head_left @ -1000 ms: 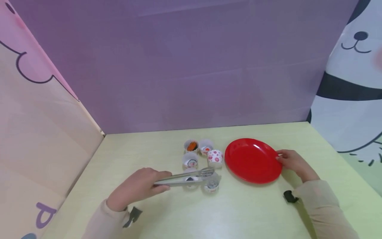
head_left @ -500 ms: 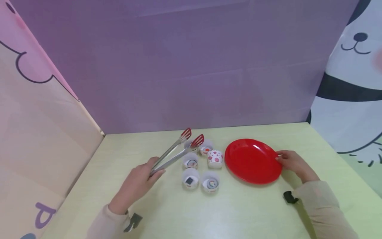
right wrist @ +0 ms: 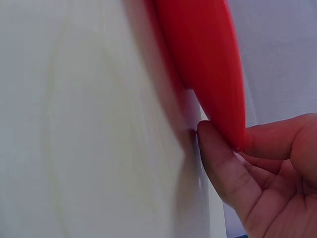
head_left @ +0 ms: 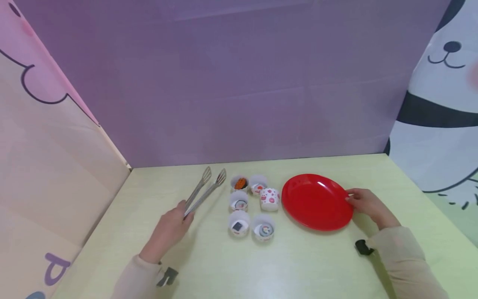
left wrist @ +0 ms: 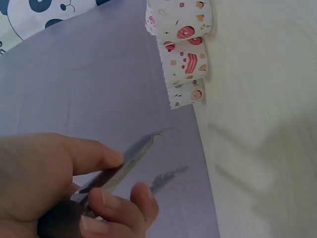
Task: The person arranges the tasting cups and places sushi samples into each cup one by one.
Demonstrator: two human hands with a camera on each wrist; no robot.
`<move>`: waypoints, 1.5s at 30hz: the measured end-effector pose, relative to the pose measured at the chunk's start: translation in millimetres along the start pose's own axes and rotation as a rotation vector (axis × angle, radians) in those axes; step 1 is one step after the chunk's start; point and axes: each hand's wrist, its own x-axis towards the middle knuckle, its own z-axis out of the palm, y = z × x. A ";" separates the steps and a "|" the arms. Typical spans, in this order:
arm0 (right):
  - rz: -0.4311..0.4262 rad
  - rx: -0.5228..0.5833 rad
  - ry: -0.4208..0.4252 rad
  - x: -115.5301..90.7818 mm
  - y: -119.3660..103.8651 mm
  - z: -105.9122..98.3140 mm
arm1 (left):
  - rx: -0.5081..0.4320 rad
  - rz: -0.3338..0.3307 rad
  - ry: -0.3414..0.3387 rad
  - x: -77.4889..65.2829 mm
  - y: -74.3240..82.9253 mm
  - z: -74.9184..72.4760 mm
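Observation:
My left hand (head_left: 169, 230) grips a pair of metal tongs (head_left: 203, 193) by the handle end, with the slotted tips spread apart and pointing away from me. Nothing sits between those tips. At the right, my right hand (head_left: 367, 205) pinches the rim of a red plate (head_left: 317, 202), thumb on one face and fingers on the other, as the right wrist view shows. The plate's upper face is bare. Between the hands stand several paper baking cups, among them one with an orange piece (head_left: 240, 183), one with a dark square (head_left: 237, 226) and one with a round piece (head_left: 266, 230).
A patterned paper cup (head_left: 269, 199) stands upside down or on its side, close to the plate's left rim. A purple backdrop (head_left: 239, 83) rises behind the pale table (head_left: 284, 270). Printed panels flank it, a panda (head_left: 440, 95) on the right one.
My left hand has swung the tongs from over the near cups up and to the left, and the tips now stand spread apart, left of the cups. The right hand and plate have stayed put.

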 end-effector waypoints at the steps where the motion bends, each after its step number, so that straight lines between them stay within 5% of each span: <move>1: 0.002 0.002 -0.001 0.2 0.1 0.0 | 0.000 -0.017 -0.009 0.7 -1.3 1.8; 8: 0.018 -0.001 -0.002 2.1 0.1 -0.3 | 0.000 -0.098 -0.067 4.0 -4.4 10.0; 19: 0.025 -0.004 -0.007 3.0 0.6 -0.7 | 0.102 -0.109 -0.037 11.5 -5.1 19.2; 29: 0.007 -0.006 -0.002 0.6 -1.0 -0.5 | 0.115 -0.090 -0.117 14.3 2.9 33.1; 45: 0.031 0.016 -0.010 -0.8 -0.7 0.0 | 0.072 -0.198 -0.231 9.4 6.3 44.4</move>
